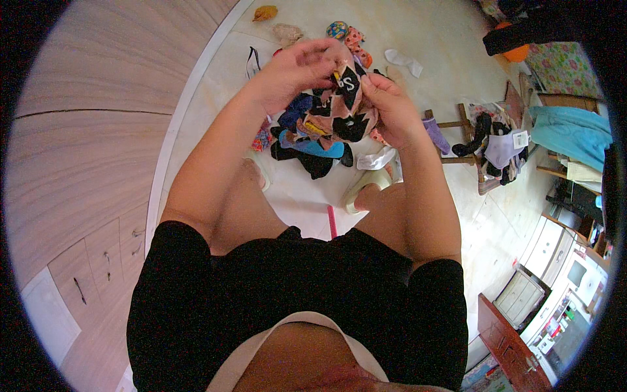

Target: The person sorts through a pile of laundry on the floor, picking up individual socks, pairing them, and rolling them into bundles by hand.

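A patterned cloth garment (350,105) in black and dusty pink, with white letters and yellow patches, hangs before me above the floor. My right hand (392,105) pinches its right edge between thumb and fingers. At its upper left is my left hand (313,68), blurred, with the fingers curled; whether they grip the fabric is unclear. Below the garment lies a pile of clothes, with a blue cloth item (313,146) over a black one (316,166) and a dark blue piece (296,111) partly covered.
White socks (404,62), a colourful ball (337,30) and a brown leaf-like item (265,13) lie farther out. A white cloth (376,159) is near my right slipper (365,188). Right, a wooden rack (464,117) bears socks; wood-grain cabinets (93,161) line the left.
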`<state>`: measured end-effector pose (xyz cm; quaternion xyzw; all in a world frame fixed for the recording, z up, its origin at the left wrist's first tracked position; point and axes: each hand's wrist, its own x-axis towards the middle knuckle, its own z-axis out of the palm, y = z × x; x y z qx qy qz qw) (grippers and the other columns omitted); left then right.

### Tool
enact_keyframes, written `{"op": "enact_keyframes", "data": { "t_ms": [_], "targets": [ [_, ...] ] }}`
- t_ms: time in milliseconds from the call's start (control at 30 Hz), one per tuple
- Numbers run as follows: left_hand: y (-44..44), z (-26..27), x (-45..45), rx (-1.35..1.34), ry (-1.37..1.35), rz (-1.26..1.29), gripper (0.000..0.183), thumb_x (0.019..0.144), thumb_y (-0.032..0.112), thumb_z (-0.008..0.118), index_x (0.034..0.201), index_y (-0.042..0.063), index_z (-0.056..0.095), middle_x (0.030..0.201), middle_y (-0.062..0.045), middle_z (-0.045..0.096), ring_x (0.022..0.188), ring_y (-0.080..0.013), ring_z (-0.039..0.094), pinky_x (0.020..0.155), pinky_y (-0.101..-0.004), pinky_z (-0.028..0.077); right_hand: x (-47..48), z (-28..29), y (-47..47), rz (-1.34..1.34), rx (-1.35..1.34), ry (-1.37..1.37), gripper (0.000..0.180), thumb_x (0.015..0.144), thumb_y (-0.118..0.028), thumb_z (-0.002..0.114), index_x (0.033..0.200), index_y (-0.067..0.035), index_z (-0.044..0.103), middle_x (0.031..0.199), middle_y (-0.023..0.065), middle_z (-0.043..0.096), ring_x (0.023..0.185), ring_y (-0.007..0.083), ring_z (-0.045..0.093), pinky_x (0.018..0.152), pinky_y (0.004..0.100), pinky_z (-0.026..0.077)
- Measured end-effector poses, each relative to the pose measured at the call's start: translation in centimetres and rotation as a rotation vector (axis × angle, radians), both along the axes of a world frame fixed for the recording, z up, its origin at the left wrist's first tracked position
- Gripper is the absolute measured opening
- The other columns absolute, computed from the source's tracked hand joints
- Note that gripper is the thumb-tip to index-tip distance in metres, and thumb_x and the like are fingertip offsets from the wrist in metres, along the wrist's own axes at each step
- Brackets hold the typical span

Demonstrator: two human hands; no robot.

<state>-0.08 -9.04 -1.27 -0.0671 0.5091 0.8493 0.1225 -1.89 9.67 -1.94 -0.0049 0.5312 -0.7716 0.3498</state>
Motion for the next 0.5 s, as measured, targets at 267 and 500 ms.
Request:
{"op": "enact_keyframes", "data": {
  "t_ms": [267,500],
  "targets": [
    [0.6,0.5,0.4,-0.776,0.237,0.117,0.025,0.069,0.018,0.071,0.084,0.003,0.058,0.077,-0.002,0.058,0.074,-0.0083,0.054,0.069,-0.0228,0.043,0.2,-0.5,-0.4,-0.141,0.523,0.627,0.035,0.081,-0.029,0.059,0.105,-0.003,0.057,0.065,0.0013,0.053,0.062,0.0074,0.049,0.056,0.0221,0.04],
    [0.5,-0.4,0.2,-0.814,0.312,0.031,0.03,0.069,0.024,0.072,0.083,0.002,0.056,0.084,-0.004,0.059,0.078,-0.0109,0.054,0.071,-0.0241,0.044,0.6,0.6,-0.7,-0.03,0.569,0.572,0.036,0.073,-0.028,0.068,0.1,-0.007,0.059,0.061,-0.0018,0.049,0.054,0.0078,0.045,0.048,0.0225,0.038]
  ]
}}
